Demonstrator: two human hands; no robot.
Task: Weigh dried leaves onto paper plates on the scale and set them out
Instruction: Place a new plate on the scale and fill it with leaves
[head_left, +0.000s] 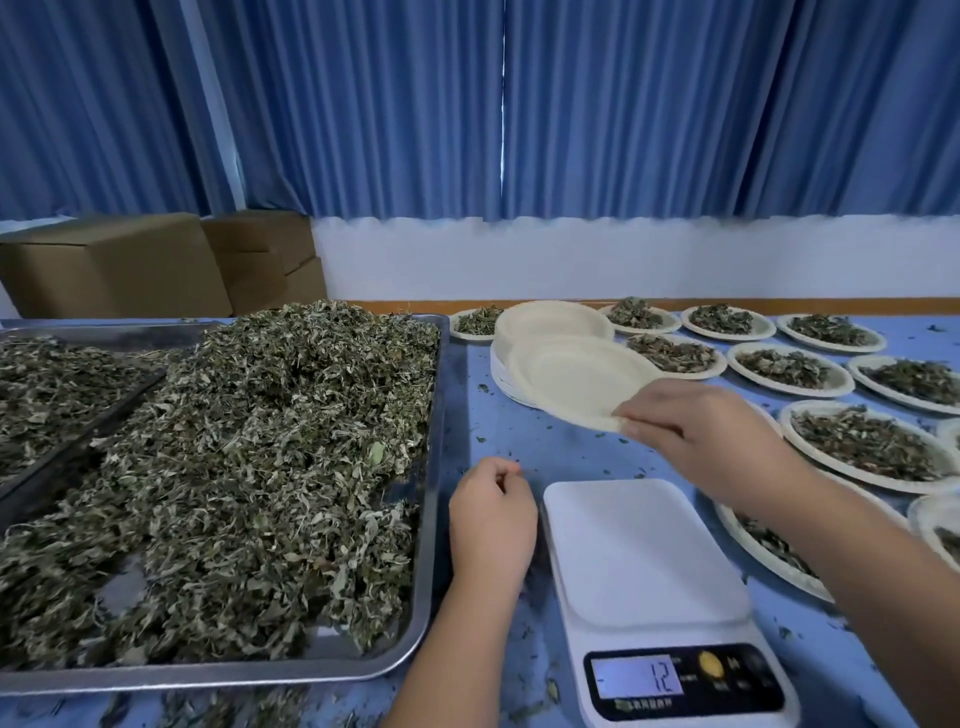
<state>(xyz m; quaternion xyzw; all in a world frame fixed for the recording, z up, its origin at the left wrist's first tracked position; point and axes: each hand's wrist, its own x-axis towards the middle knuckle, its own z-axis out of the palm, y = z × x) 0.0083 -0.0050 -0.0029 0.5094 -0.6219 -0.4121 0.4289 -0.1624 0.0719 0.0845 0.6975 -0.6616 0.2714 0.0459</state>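
Paper plate (576, 382), centre frame: right hand (691, 436) pinches rim; left hand (493, 514) loosely curled, empty. Risk: bare scale (639, 551) shows 12, may misweigh.

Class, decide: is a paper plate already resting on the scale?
No: the scale carries nothing, while the right hand pinches an empty paper plate by its rim beyond it.

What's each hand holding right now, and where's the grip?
Right hand pinches an empty paper plate at its near rim. Left hand is loosely curled, apparently holding nothing.
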